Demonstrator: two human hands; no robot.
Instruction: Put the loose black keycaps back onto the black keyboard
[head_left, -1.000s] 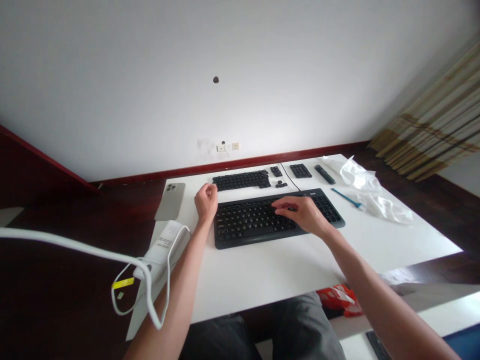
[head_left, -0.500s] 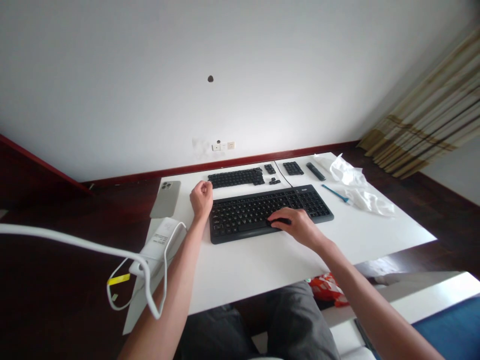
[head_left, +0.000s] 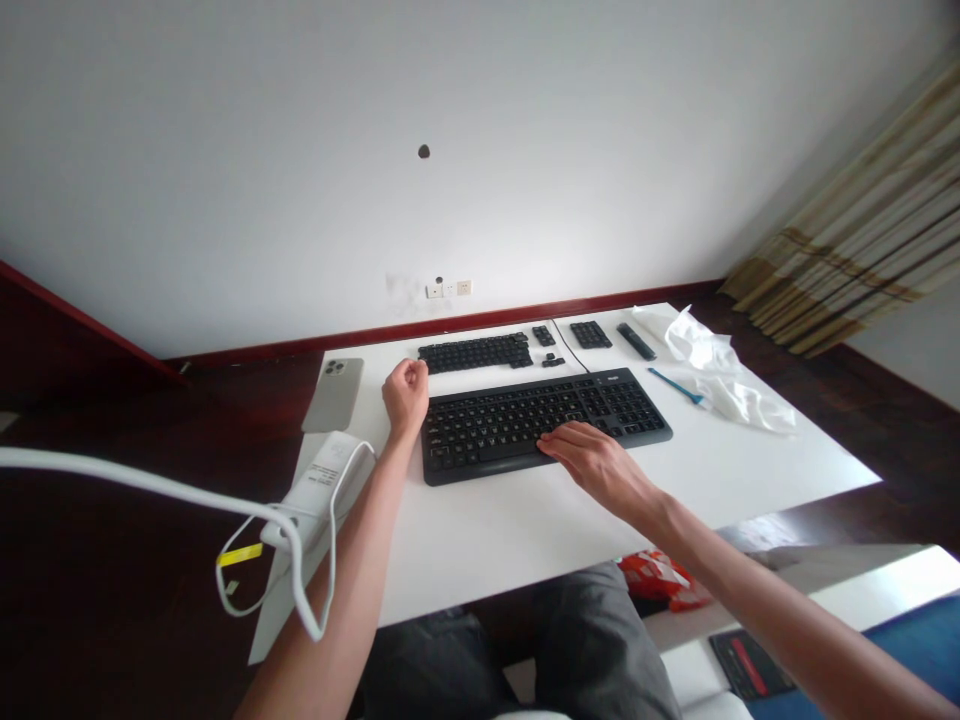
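Observation:
A black keyboard (head_left: 510, 425) lies across the white table, its key area showing small pale marks. My right hand (head_left: 581, 450) rests on its lower edge right of the spacebar, fingers drawn together; whatever they hold, if anything, is hidden beneath them. Curled closed at the keyboard's upper left corner is my left hand (head_left: 406, 392), its fingertips pressed together and their contents too small to make out. Behind the keyboard sit rows of black keycaps (head_left: 476, 353), a small group of loose keycaps (head_left: 553, 360) and a block of numpad keycaps (head_left: 590, 335).
On the left are a phone (head_left: 334, 397) and a white power strip (head_left: 322, 480) with a looping cable. To the right lie a dark stick-like object (head_left: 636, 342), a blue tool (head_left: 675, 386) and crumpled white plastic (head_left: 709, 350). A wall stands behind the table.
My right hand has flattened and turned palm down over the keyboard's lower edge, covering the dark thing seen beneath its fingers before. My left hand keeps its closed pose. The view has shifted slightly.

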